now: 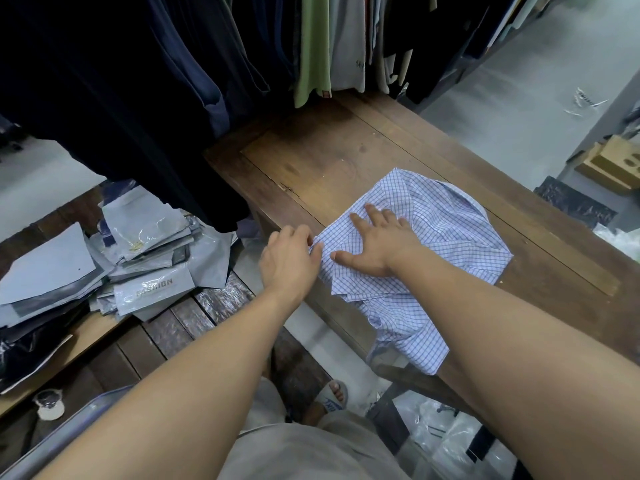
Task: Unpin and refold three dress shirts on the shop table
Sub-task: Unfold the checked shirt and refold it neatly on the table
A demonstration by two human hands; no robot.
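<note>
My right hand (379, 245) lies flat with fingers spread, pressing the checked shirt (450, 226) onto the table (329, 150). My left hand (291, 259) pinches the shirt's left edge in curled fingers, at the table's rim. Part of the shirt hangs over the near side.

Indoor, fairly bright, even diffuse light, no hard shadows. Hanging clothes (104, 98) top left go near black, detail lost. Dull sheen on counter (311, 161) wood. Small glare spots on plastic packets (145, 237) at left. Check lines on shirt (433, 230) crisp mid-frame. Grey floor (519, 81) top right soft, smeary. Wide-angle bend at edges, counter lines bow, bottom of frame stretched.
</note>
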